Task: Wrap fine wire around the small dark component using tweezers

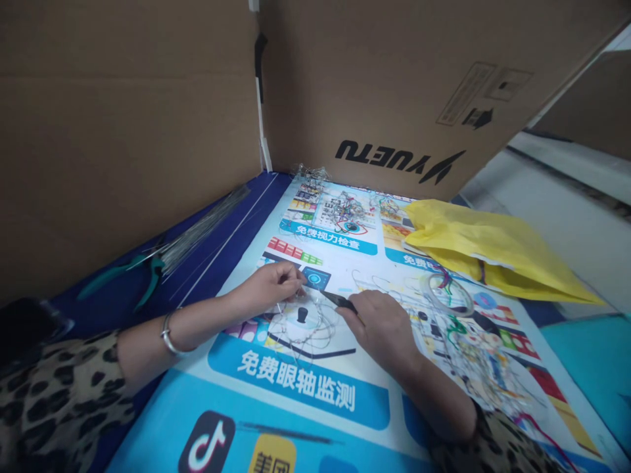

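Observation:
My left hand (282,287) is closed, thumb and fingertips pinched together on thin wire, whose exact grip point is too small to make out. Loops of this thin wire (300,328) with small beads hang and lie just below the fingers. My right hand (382,325) is wrapped round a dark, pointed pair of tweezers (335,299). The tip points left and sits close beside my left fingertips. Whether the tip touches the wire I cannot tell. Both hands are just above the printed poster sheet (315,249).
Left lie teal-handled pliers (154,279) and a bundle of straight wires (207,226). Tangled wire pieces (348,209) are at the back. A yellow bag (473,243), a clear tape roll (449,293) and more tangled wire (473,368) lie right. Cardboard walls (345,85) stand behind.

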### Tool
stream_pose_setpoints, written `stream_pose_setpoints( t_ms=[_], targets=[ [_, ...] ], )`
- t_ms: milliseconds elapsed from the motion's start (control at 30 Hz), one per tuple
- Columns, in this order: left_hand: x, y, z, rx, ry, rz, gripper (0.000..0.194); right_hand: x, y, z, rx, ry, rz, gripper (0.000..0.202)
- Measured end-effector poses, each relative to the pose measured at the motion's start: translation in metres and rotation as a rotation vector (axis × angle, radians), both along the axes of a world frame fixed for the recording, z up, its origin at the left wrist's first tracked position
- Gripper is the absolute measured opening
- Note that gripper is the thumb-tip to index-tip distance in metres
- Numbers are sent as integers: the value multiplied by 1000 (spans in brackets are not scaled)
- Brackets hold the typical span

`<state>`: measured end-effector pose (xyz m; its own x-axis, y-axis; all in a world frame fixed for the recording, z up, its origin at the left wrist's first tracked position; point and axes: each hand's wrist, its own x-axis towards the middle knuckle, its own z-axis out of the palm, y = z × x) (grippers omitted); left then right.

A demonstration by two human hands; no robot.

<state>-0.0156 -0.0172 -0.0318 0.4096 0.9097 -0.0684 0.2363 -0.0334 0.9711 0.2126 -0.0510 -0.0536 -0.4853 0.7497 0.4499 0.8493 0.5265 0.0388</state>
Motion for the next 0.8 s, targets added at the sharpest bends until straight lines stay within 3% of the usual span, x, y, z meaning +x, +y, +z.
stream_pose_setpoints(
  t_ms=[800],
  targets=[
    [-3,3,-6,-4,22,-39,24,4,2,5,134,-159,61,28]
  ],
)
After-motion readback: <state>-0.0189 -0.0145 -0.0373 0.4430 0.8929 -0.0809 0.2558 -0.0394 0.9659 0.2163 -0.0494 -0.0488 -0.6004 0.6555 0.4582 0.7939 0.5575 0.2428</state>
